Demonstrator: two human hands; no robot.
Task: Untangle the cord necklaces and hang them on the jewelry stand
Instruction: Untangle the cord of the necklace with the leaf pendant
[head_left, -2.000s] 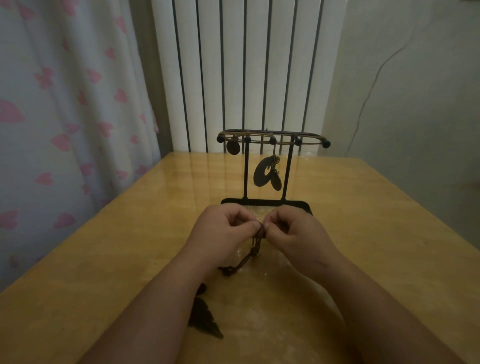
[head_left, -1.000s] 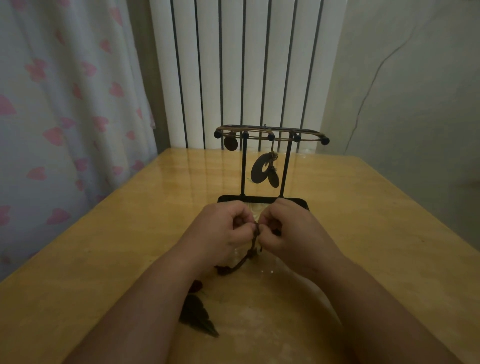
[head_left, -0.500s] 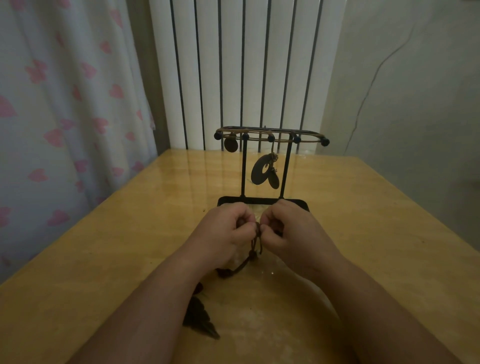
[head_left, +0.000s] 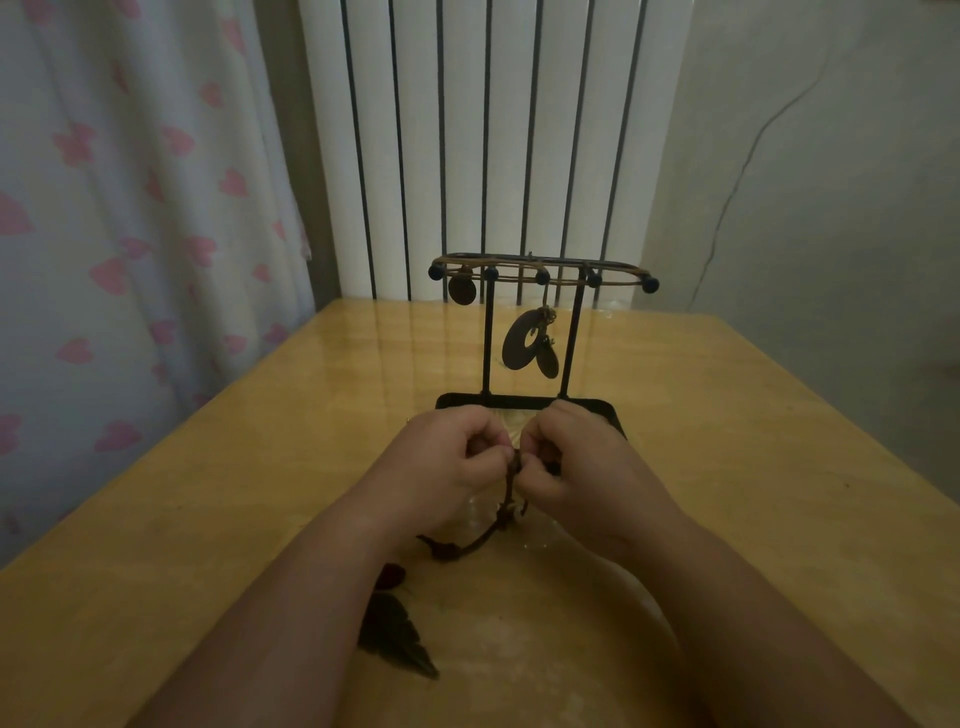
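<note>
Looking down from my head, both hands meet over the middle of the table (head_left: 208, 493), just in front of the base of the jewelry stand (head_left: 519, 401). My left hand (head_left: 447, 467) is curled, its thumb and forefinger pinching the dark cord necklace (head_left: 485, 538) at a knotted spot. My right hand (head_left: 587, 467) faces it. Its fingers (head_left: 540, 483) are curled in and pinch the same cord right beside the left hand's grip, so the tips of both hands almost touch.

From that pinch the cord drops between my wrists. It then bends toward my left and ends in a small knot (head_left: 441, 548) lying on the table near my left wrist. Closer to me, partly under my left forearm, a dark red bead (head_left: 390, 576) and a dark leaf-shaped pendant (head_left: 395, 639) lie flat on the table. My forearm hides whether they join the cord I am holding.

The stand is black and upright, with a flat base, two thin posts and a top bar with ball-tipped pegs. Brown cords (head_left: 519, 270) are draped along that bar. A round disc pendant (head_left: 461, 291) hangs near its left end. A ring-shaped pendant (head_left: 522, 343) and an oval pendant (head_left: 545, 358) hang together between the posts, above the base.

Behind the table stands a white radiator (head_left: 493, 130). On my left hangs a pale curtain (head_left: 130, 208) printed with pink hearts.
</note>
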